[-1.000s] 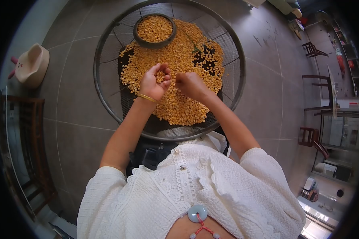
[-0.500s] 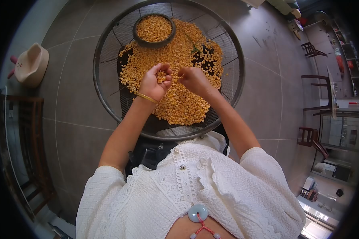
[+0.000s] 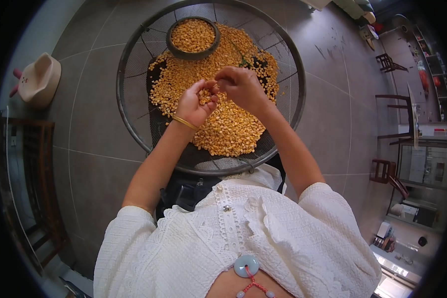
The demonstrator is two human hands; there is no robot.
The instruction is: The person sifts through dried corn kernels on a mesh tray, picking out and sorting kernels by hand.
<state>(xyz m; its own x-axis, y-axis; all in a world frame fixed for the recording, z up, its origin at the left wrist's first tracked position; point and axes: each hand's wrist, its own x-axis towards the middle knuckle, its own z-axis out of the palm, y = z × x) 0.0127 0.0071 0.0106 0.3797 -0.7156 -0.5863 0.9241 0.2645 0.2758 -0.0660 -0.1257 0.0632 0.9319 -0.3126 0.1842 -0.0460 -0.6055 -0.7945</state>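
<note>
My left hand is cupped palm up, its fingers curled around a few yellow corn kernels. Beside its fingertips is my right hand, back upward, with bent fingers drawn together; whatever they pinch is hidden or too small to make out. Both hands are above a heap of loose corn kernels spread over a round mesh tray, whose dark rim circles the heap. Toward the tray's far side, a dark round bowl full of kernels rests among the loose ones.
A thin green sprig or thread lies on the kernels. Grey floor tiles surround the tray. A pale child's seat stands at the left, near a dark wooden chair. Stools and shelves are along the right.
My right hand has moved slightly up and its fingers now come close to my left fingertips. My left hand stays cupped around the kernels, almost in the same place.
</note>
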